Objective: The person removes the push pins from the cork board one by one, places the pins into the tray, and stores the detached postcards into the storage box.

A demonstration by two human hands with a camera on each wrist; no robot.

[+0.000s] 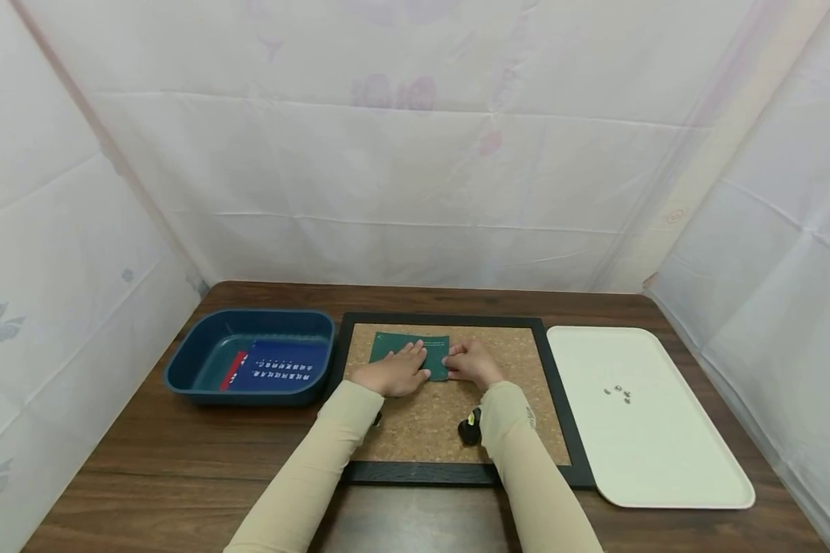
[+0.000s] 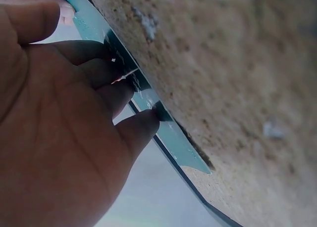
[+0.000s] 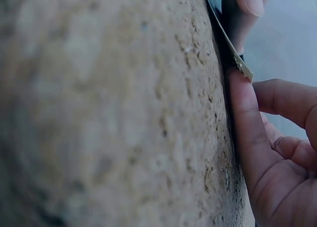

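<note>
Left hand (image 1: 392, 372) lies flat, fingers straight, pressing the dark green card (image 1: 408, 350) onto the cork board (image 1: 429, 426); right hand (image 1: 472, 362) pinches the card's right edge with curled fingers (image 3: 247, 113). Card sits near the board's far edge, thin and rectangular. Blue bin (image 1: 200, 361) at left holds a blue printed card (image 1: 280, 367). White tray (image 1: 664, 461) at right holds several small dark bits (image 1: 618, 392).

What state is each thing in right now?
Green card: flat on the cork board, under both hands.
Left hand: fingers pressing on the card.
Right hand: at the card's right edge.
Blue tub: holds a blue card.
White tray: holds small dark bits.
</note>
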